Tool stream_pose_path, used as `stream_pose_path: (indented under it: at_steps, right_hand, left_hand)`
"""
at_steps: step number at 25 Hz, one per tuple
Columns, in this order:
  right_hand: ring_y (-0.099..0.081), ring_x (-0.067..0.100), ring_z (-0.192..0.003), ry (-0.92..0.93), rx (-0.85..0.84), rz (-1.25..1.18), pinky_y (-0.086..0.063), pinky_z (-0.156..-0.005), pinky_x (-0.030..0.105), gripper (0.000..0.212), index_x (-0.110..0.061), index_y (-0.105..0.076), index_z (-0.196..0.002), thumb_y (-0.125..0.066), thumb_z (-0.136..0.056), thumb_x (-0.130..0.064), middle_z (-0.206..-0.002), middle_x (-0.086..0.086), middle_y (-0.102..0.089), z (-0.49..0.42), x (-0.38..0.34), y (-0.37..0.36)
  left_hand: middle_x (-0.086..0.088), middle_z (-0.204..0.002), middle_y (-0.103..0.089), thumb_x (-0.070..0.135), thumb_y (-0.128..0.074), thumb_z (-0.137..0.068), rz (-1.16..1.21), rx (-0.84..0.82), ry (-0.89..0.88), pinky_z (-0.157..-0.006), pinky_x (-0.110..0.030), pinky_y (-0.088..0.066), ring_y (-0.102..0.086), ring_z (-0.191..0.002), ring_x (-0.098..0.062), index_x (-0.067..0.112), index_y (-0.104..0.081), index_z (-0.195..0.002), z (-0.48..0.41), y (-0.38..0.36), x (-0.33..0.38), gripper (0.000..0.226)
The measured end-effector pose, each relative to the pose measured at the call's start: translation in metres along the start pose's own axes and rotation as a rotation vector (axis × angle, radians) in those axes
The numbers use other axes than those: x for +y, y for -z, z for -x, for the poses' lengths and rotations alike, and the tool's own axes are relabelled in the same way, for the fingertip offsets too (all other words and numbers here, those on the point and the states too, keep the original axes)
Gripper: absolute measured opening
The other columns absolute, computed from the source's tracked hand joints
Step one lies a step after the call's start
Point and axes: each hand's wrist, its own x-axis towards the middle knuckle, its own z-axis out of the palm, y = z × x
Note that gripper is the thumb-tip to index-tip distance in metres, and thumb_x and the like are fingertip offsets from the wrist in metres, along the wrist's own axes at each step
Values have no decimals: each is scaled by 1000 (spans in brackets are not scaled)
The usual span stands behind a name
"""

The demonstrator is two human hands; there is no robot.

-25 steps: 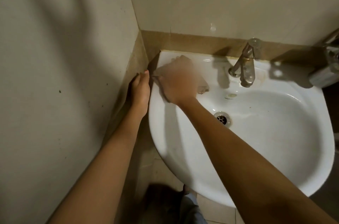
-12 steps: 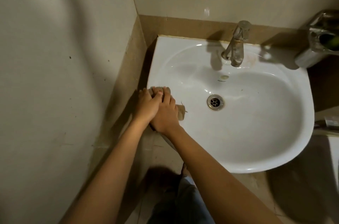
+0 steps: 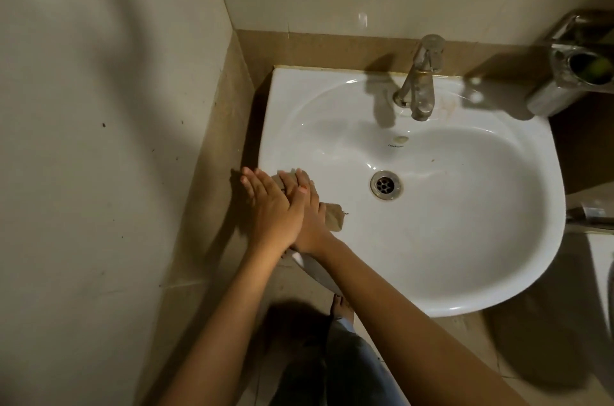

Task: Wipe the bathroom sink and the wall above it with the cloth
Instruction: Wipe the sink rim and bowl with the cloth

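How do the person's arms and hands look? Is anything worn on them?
Both forearms are bare, with no sleeves in view. The left hand and right hand show no gloves, and no rings, watch or bracelet can be seen. The fingernails look short and unpainted.

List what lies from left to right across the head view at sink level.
Side wall → left hand → cloth → drain → tap → metal holder.
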Motion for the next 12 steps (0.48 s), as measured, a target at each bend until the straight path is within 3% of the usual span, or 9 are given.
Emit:
stream_pose_path:
  at_steps: [5, 10, 12]
  right_hand:
    - [23, 31, -141, -69, 131, -42, 4, -112, 53, 93, -22, 12, -148, -57, -89, -42, -154, 9, 27, -65, 15, 2]
    - [24, 27, -141, -219, 272, 116, 10, -108, 61, 67, -32, 9, -149, -26, -96, -55, -154, 2, 27, -78, 73, 7]
    - [18, 28, -142, -370, 357, 172, 8, -107, 63, 67, -31, 2, -150, -25, -94, -58, -157, 3, 20, -73, 97, 11]
  left_hand:
    - [-4, -156, 21, 52, -32, -94, -24, 16, -160, -116, -36, 3, 18, -143, -17, 13, 15, -146, -61, 13, 22, 80]
    - [-10, -157, 16, 49, -29, -95, -253, 80, -360, -111, -32, 13, 18, -144, -20, 9, 10, -147, -60, -4, 24, 76]
    - [-11, -157, 15, 52, -24, -95, -419, 74, -389, -112, -37, 13, 17, -144, -24, 9, 9, -147, -56, -12, 23, 76]
